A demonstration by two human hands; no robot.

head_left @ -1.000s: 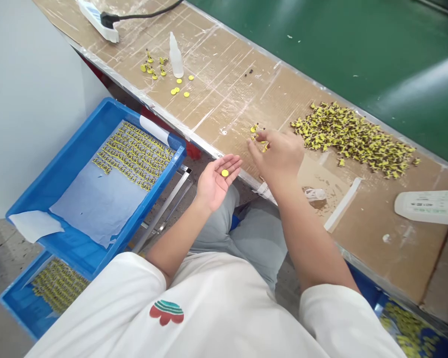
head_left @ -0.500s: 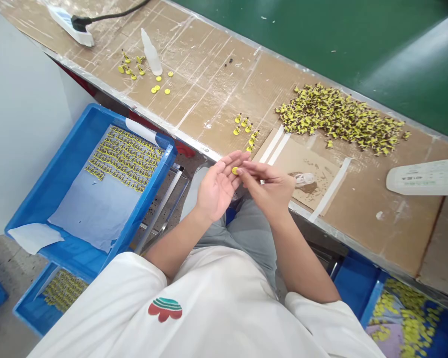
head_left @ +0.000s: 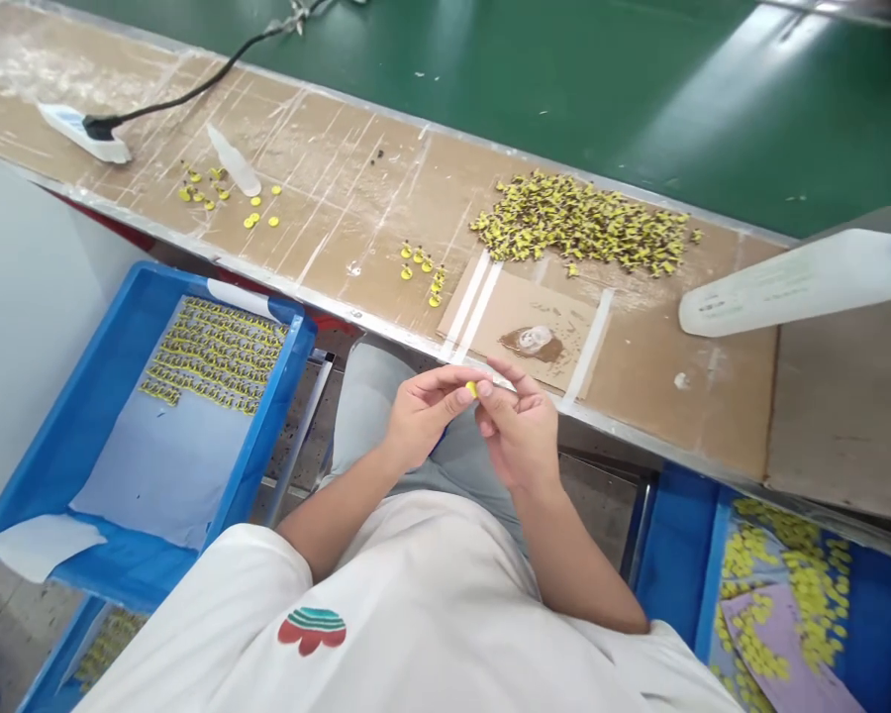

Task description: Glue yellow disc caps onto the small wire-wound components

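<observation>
A small yellow disc (head_left: 472, 389) is pinched between the fingertips of my left hand (head_left: 420, 418) and my right hand (head_left: 521, 428), over my lap at the table's front edge. Both hands are closed, their thumbs meeting at the disc. Just beyond them, a cardboard sheet (head_left: 482, 315) taped to the table carries a wet brown patch with a clear, glossy blob (head_left: 536, 340). Several small yellow-and-dark figures on round bases (head_left: 418, 255) stand to the left of that sheet. Behind it lies a large heap of yellow-and-brown pieces (head_left: 586, 223).
Further left are a small white nozzle bottle (head_left: 234, 160), loose yellow discs (head_left: 273, 222) and a power strip (head_left: 85, 134) with a black cable. A large white bottle (head_left: 794, 282) lies at right. Blue trays hold rows of figures (head_left: 215, 347) at left and yellow discs (head_left: 817, 594) at lower right.
My left hand has gone from an open, upturned palm to a pinch on the disc beside my right fingers. The view has shifted, so the table's things appear further left.
</observation>
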